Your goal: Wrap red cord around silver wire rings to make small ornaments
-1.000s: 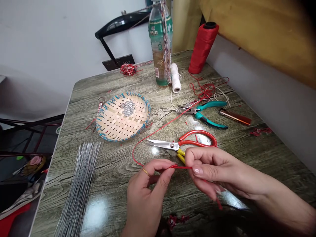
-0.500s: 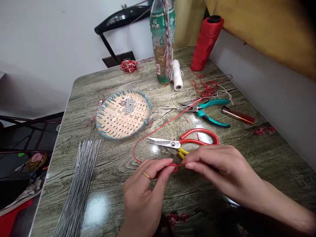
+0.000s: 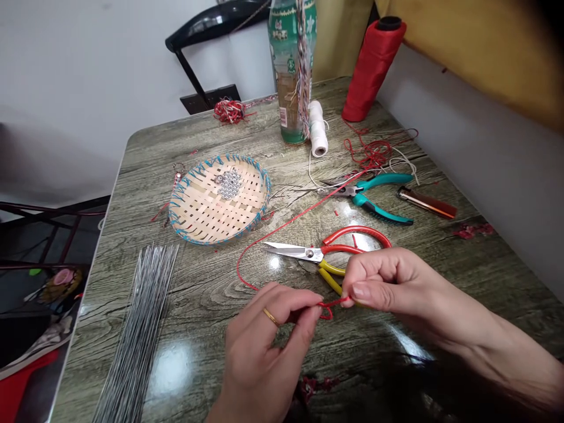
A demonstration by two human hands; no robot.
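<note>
Both my hands pinch a thin red cord (image 3: pixel 282 226) just above the table's near edge. My left hand (image 3: pixel 268 341), with a gold ring, grips the cord between thumb and fingertips. My right hand (image 3: pixel 388 288) pinches the other side, and a small loop of cord (image 3: pixel 328 308) hangs between them. From my left hand the cord runs in a curve across the table toward the red spool (image 3: pixel 372 61) at the back. Red-handled scissors (image 3: pixel 326 249) lie shut just beyond my right hand.
A woven bamboo tray (image 3: pixel 194 220) with blue stitching holds a small metal piece. A bundle of steel wires (image 3: pixel 141 329) lies at the left. Teal pliers (image 3: pixel 374 197), a lighter (image 3: pixel 425 202), a white thread spool (image 3: pixel 317 135) and a bottle (image 3: pixel 291 70) stand further back.
The straight stretch of cord between my hands has become a small loop. My right hand turned and closed into a tighter pinch. The view shifted slightly.
</note>
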